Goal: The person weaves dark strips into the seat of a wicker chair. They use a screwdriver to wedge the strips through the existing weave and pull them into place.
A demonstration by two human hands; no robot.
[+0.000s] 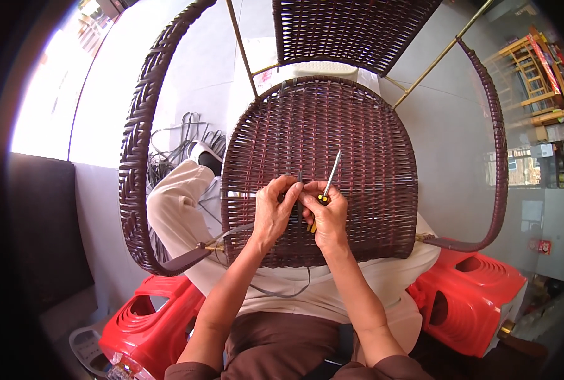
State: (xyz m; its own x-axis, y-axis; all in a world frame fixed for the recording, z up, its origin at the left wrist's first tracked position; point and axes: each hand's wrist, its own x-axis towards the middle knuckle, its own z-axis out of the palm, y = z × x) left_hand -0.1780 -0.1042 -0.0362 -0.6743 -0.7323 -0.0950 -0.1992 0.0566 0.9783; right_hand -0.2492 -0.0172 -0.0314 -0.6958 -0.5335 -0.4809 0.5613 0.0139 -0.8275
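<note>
Left fingers pinch a dark strip; right fingers, close beside, curl around a tilted screwdriver.

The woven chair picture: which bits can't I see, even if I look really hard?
In the head view:
Screwdriver: part of its handle is covered by the right hand.
Dark strip: fingers of the left hand cover part of it.
Chair back: its top is cut off by the upper edge.
Strip pile: partly hidden behind the armrest and trouser leg.
</note>
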